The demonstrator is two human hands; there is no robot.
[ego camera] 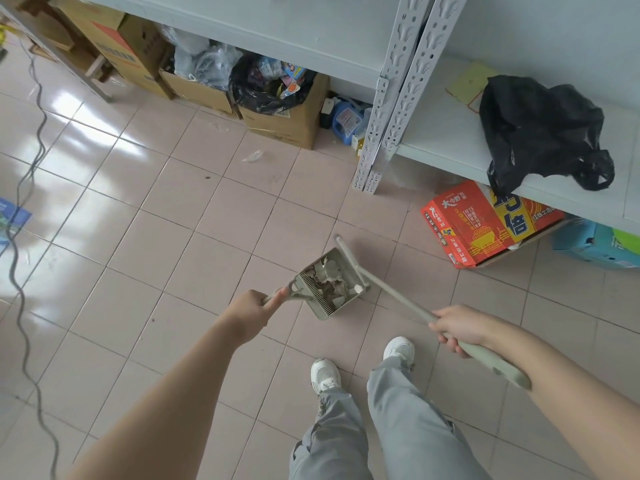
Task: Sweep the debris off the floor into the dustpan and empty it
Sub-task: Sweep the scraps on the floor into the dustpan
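A grey-green dustpan (348, 268) stands on the pink tiled floor in front of my feet, filled with pale scraps of debris (329, 277). My left hand (251, 311) grips the dustpan's handle. My right hand (462, 329) grips the long handle of the matching broom (391, 292), whose head lies against the dustpan's far right side. A small clear scrap (253, 156) lies on the floor farther away, toward the boxes.
A cardboard box lined with a black trash bag (266, 88) stands against the wall among other boxes. A metal shelf (450, 140) with a black bag (540, 133) is at the right; a red carton (478, 226) sits beneath it. A cable (24, 188) snakes along the left.
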